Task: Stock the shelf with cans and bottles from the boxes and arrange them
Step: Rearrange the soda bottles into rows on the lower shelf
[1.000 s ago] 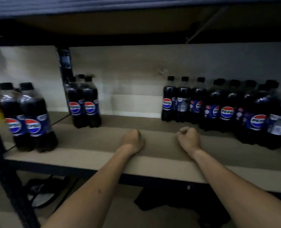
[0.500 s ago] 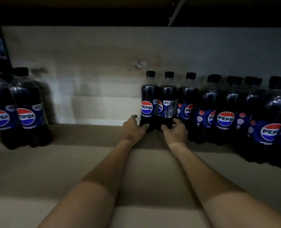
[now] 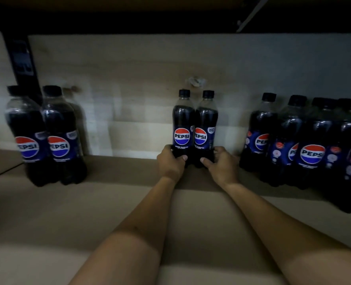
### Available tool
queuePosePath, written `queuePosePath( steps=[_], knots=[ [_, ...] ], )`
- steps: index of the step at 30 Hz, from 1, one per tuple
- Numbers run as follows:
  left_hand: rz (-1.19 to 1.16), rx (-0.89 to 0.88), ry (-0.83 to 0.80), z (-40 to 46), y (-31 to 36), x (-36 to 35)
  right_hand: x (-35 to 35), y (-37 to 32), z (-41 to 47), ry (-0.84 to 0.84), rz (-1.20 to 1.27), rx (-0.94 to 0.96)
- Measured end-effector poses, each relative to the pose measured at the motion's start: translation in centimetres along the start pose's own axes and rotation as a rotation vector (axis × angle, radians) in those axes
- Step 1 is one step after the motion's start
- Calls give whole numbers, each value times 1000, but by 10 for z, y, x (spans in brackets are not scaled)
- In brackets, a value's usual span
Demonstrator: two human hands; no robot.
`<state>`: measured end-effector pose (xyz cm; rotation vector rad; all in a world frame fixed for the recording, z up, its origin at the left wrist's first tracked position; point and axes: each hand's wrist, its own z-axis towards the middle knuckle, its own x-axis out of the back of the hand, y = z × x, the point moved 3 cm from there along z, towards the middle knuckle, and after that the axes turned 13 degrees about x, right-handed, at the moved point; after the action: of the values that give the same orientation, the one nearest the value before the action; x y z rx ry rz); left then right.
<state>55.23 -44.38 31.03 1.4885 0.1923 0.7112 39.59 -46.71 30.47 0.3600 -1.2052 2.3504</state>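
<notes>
Two dark Pepsi bottles stand upright side by side at the back middle of the shelf (image 3: 108, 212). My left hand (image 3: 170, 163) grips the base of the left bottle (image 3: 183, 124). My right hand (image 3: 221, 164) grips the base of the right bottle (image 3: 206, 124). The two bottles touch each other and stand apart from the row on the right.
A pair of Pepsi bottles (image 3: 45, 138) stands at the left near a dark upright post (image 3: 22, 62). A dense group of several Pepsi bottles (image 3: 306, 145) fills the right side. A gap lies between the held pair and that group. The shelf above hangs low.
My hands have closed on the two leftmost bottles of the right row and slid them left, opening a gap. The camera has moved closer to the shelf.
</notes>
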Motion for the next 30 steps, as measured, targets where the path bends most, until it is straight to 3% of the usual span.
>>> queuePosePath(
  steps=[8,14,30],
  knots=[
    [18,-1,31,21,-18,57,-63,-45,0,25,144,-51],
    [-18,25,75,42,-31,86,-94,-58,6,-50,142,2],
    [14,19,60,48,-33,93,-103,-63,9,-55,127,30]
  ],
)
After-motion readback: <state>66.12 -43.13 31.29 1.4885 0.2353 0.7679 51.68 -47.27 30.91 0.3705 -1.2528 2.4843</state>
